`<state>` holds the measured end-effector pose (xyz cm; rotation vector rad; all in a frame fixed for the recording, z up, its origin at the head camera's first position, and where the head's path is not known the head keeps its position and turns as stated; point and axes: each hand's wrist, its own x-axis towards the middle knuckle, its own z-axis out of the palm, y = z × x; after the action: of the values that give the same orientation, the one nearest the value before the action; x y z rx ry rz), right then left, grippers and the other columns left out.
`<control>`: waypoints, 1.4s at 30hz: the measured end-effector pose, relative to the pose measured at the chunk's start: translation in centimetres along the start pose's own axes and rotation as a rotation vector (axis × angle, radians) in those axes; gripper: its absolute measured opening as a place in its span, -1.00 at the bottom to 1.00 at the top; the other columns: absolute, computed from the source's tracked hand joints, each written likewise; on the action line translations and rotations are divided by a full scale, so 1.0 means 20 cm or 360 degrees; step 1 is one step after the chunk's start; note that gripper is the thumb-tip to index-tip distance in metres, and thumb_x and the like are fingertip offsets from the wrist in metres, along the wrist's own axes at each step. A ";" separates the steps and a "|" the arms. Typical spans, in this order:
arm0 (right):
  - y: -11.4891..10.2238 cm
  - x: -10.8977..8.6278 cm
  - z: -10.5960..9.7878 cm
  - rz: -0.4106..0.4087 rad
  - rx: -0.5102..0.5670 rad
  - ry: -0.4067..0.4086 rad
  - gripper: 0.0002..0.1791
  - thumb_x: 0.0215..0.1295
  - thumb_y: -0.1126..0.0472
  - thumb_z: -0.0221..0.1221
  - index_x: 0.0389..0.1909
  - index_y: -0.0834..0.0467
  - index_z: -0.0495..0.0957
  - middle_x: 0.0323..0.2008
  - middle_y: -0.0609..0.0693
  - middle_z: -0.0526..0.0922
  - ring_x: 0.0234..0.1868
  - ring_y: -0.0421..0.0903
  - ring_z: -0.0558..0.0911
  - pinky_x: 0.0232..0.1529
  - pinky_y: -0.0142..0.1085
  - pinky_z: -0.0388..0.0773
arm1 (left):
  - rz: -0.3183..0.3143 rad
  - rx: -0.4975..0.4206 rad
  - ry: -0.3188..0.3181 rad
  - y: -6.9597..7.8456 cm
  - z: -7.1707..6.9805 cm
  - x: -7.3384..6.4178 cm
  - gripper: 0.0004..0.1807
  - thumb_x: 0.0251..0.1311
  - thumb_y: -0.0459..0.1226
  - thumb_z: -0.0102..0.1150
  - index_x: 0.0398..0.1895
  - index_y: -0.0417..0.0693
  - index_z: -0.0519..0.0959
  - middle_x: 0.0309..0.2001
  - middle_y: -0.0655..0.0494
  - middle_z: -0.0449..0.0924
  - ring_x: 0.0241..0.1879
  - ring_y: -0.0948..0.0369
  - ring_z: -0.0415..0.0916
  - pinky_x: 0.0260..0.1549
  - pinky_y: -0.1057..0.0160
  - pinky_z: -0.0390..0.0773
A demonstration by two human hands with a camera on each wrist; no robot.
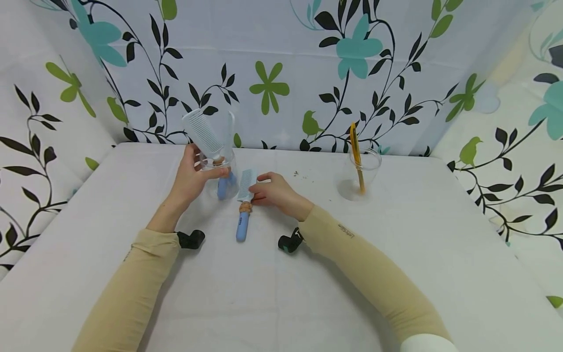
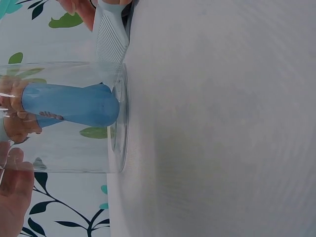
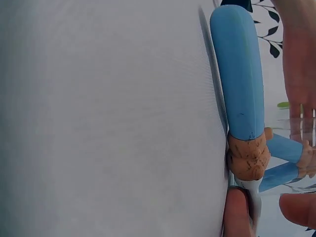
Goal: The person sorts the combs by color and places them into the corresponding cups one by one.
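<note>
My left hand (image 1: 186, 171) grips a clear jar (image 1: 233, 188), thumb at its near side, fingers on the far side. Inside the jar a light-blue comb (image 1: 203, 134) stands head up and tilted left; blue handles (image 2: 74, 106) with brown bear-shaped collars show through the wall. Beside the jar another comb (image 1: 242, 215) lies on the table, its pale toothed head away from me. My right hand (image 1: 279, 195) is at that head. In the right wrist view one fingertip (image 3: 237, 212) meets the comb just past its brown collar, and another finger stays apart above it.
A second clear jar (image 1: 371, 164) at the back right holds a slim yellow-orange item (image 1: 356, 156), leaning. Flower-printed curtains (image 1: 268, 88) rise along the back and sides of the white table (image 1: 246, 293). Small dark specks (image 1: 296, 174) dot the cloth behind my right hand.
</note>
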<state>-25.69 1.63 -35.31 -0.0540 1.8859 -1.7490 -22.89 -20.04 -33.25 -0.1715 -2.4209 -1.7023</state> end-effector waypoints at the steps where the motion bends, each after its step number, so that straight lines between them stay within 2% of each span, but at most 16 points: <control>1: 0.00 0.00 0.00 0.0003 0.0000 0.0006 -0.37 0.39 0.32 0.16 0.40 0.32 0.17 0.12 0.34 0.58 0.03 0.06 0.68 0.17 -0.11 0.60 | 0.0000 -0.0001 0.0000 0.00 0.00 0.00 -0.10 0.19 -0.25 0.30 0.49 -0.20 -0.01 0.42 -0.19 0.19 0.42 -0.09 0.13 0.46 -0.16 0.11; 12: 0.01 0.04 -0.01 0.0051 -0.0055 0.0037 -0.42 0.36 0.39 0.17 0.35 0.41 0.26 0.08 0.34 0.61 -0.19 -0.04 0.71 0.01 -0.20 0.68 | -0.0005 -0.0008 -0.0012 -0.01 0.02 0.00 -0.10 0.19 -0.25 0.30 0.49 -0.20 -0.01 0.42 -0.19 0.18 0.42 -0.09 0.12 0.48 -0.16 0.08; 22: 0.02 0.04 -0.02 0.0042 0.0017 0.0063 -0.41 0.32 0.42 0.19 0.35 0.40 0.27 0.04 0.35 0.63 -0.31 -0.10 0.70 0.01 -0.17 0.69 | 0.0006 -0.0003 -0.0021 0.00 0.01 -0.01 -0.09 0.20 -0.27 0.28 0.51 -0.18 -0.03 0.43 -0.19 0.17 0.43 -0.09 0.10 0.49 -0.15 0.05; 28: 0.01 0.02 -0.01 -0.0036 0.0054 0.0123 -0.50 0.29 0.42 0.19 0.24 0.36 0.37 -0.15 0.27 0.69 -0.34 -0.07 0.71 -0.03 -0.12 0.70 | 0.0015 0.0011 -0.0014 0.00 0.01 0.00 -0.11 0.20 -0.25 0.28 0.49 -0.19 -0.02 0.42 -0.18 0.18 0.42 -0.09 0.11 0.49 -0.15 0.06; 35: 0.01 0.01 -0.02 -0.0131 0.0033 0.0209 -0.56 0.29 0.37 0.21 0.18 0.30 0.41 -0.09 0.25 0.71 -0.37 -0.10 0.73 -0.09 -0.18 0.72 | 0.0017 0.0015 -0.0005 0.00 0.01 0.00 -0.12 0.19 -0.25 0.28 0.47 -0.23 0.00 0.41 -0.20 0.19 0.39 -0.09 0.13 0.48 -0.15 0.08; 42: -0.05 -0.03 -0.02 -0.0285 0.0074 0.0232 -0.62 0.27 0.39 0.20 0.11 0.33 0.46 -0.04 0.29 0.71 -0.41 -0.11 0.72 -0.12 -0.18 0.73 | 0.0023 0.0014 -0.0003 -0.01 0.00 -0.01 -0.11 0.19 -0.25 0.29 0.47 -0.23 0.00 0.40 -0.20 0.18 0.39 -0.10 0.12 0.48 -0.15 0.07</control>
<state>-25.64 2.18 -34.17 -0.0820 1.9953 -1.9635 -22.80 -20.16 -33.35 -0.1891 -2.4219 -1.6857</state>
